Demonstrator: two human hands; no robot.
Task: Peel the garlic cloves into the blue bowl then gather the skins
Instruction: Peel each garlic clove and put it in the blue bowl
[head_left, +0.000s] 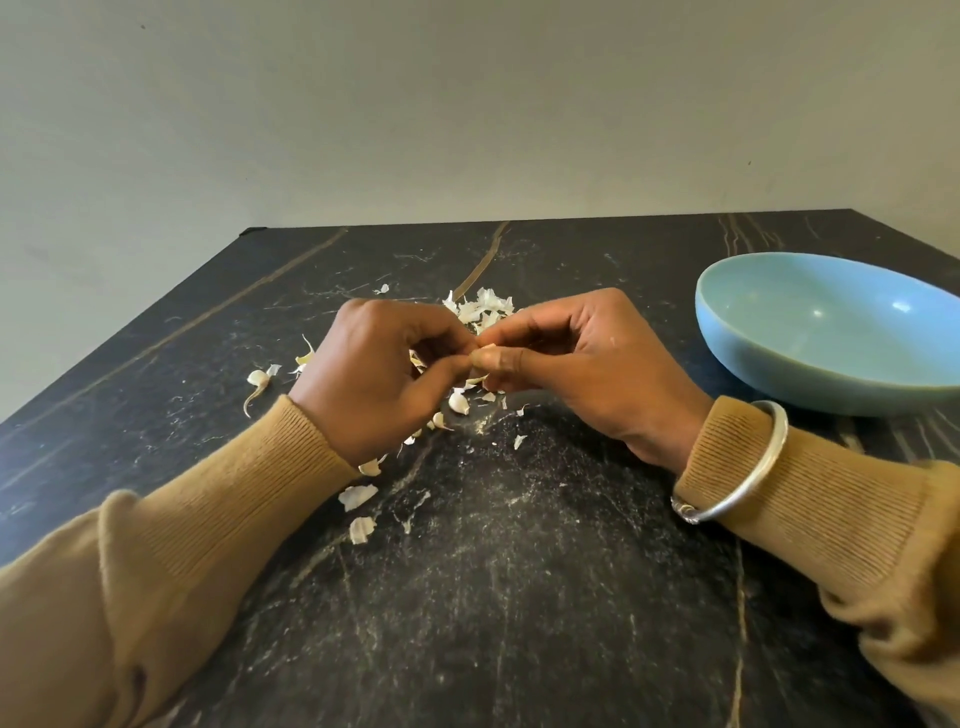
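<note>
Pale bare wall stood behind a dark, stone-like tabletop (519, 597), matt and streaked with thin tan and white veins. Close to its right edge sat the blue bowl (810, 332), smooth, glossy and shallow; no clove showed in the part of its inside that could be seen. At the middle of the tabletop the left hand (374, 374) and right hand (576, 364) met, their fingers (519, 332) curled and pinching one garlic clove (487, 347), mostly hidden between the thumbs. Just beyond them, toward the far edge, lay a heap of papery white skins (483, 309). Small curved loose cloves (459, 402) and flakes were scattered under the hands and toward the left edge.

Peeling probably went best by holding the clove firm in one hand, lifting the brittle skin from the tip with a thumbnail, then carrying the bare clove right to the bowl.
</note>
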